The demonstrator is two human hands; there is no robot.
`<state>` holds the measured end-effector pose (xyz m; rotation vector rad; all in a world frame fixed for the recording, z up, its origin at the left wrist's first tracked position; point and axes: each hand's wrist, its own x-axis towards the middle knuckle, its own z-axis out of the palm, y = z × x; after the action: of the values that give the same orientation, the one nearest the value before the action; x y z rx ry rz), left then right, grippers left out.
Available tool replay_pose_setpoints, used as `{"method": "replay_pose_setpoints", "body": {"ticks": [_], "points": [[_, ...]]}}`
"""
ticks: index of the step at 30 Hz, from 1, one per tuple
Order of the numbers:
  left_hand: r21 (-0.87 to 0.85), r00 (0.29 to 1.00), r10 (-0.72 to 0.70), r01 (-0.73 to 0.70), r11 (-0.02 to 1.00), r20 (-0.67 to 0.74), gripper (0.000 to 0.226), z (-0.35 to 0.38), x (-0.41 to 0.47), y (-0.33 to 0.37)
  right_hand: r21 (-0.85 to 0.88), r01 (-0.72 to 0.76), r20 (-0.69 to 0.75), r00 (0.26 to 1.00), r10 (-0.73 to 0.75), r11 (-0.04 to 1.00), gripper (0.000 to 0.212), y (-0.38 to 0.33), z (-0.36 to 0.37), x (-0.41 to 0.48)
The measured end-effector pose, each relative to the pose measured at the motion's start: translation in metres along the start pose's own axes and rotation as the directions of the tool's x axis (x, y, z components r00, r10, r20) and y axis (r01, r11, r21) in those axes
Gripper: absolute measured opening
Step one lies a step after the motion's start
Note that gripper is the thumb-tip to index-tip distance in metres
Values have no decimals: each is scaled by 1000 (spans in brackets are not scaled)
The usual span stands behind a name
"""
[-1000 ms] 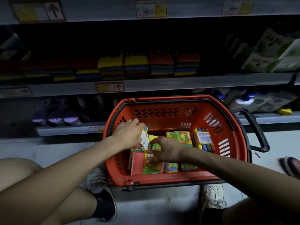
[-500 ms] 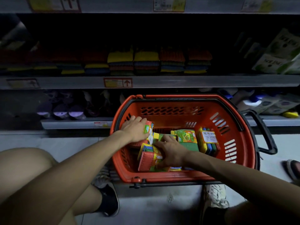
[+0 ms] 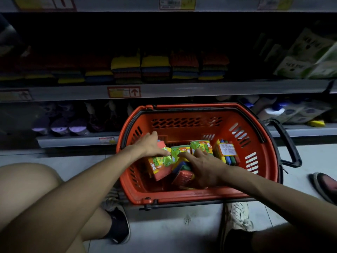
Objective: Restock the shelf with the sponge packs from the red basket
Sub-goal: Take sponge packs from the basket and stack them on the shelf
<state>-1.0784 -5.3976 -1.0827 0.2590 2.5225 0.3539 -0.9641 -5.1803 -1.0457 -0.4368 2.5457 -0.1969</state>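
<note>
- my left hand [image 3: 149, 146] is inside the red basket [image 3: 255, 172], fingers spread and curled over the top of a sponge pack [image 3: 160, 164] that stands tilted on its edge; i grip it from above.
- my right hand [image 3: 204, 167] lies flat and wide over the packs just right of it, index finger stretched onto a green-labelled pack [image 3: 179, 151]; whether it grips anything, i cannot tell.
- more packs stand in the basket: one with a green and orange label [image 3: 202, 146] past my right fingers, one with coloured sponges on end [image 3: 227, 152] at the right wall, one red pack [image 3: 184, 177] lying low under my right palm.
- the basket sits on the floor [image 3: 173, 227] between my knees, black handle [image 3: 290, 143] folded out to the right.
- beyond it, the shelf [image 3: 200, 89] holds stacks of yellow, red and blue sponges [image 3: 155, 67].
</note>
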Motion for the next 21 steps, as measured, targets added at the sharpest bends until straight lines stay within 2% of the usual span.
{"method": "replay_pose_setpoints", "body": {"ticks": [2,4,7,9,10,13,14,15,17,19,21], "points": [[-68,999,-30,32,997,33,99,2,0,1,27,-60,-35,998,61,998,97,8,-2,-7],[-99,998,-44,48,994,42,100,1,-2,5,126,-85,-77,992,96,988,91,16,-7,-13],[-164,999,-34,31,986,-15,93,-10,-10,17,213,-130,-112,981,156,968,66,28,-21,-19],[-244,997,-17,-2,970,-74,92,-24,-18,30,270,-166,-151,966,212,949,57,34,-34,-25],[-275,995,-13,-16,961,-104,92,-32,-21,38,316,-181,-165,956,241,932,63,37,-41,-28],[-353,982,-10,-59,934,-191,76,-61,-34,60,519,-168,-159,944,288,838,110,47,-64,-43],[-399,974,-7,-85,913,-225,70,-71,-41,67,584,-155,-163,939,302,797,113,51,-71,-48],[-455,964,-13,-114,883,-267,68,-80,-46,72,637,-130,-178,934,309,760,108,53,-80,-54],[-598,939,-50,-175,782,-340,70,-98,-58,80,714,-86,-216,916,336,695,81,59,-95,-66],[-754,927,-48,-272,598,-372,81,-115,-71,84,793,-37,-274,870,410,608,57,64,-107,-79],[-829,916,11,-368,422,-401,81,-125,-83,89,873,38,-296,833,467,486,50,70,-118,-91]]}}
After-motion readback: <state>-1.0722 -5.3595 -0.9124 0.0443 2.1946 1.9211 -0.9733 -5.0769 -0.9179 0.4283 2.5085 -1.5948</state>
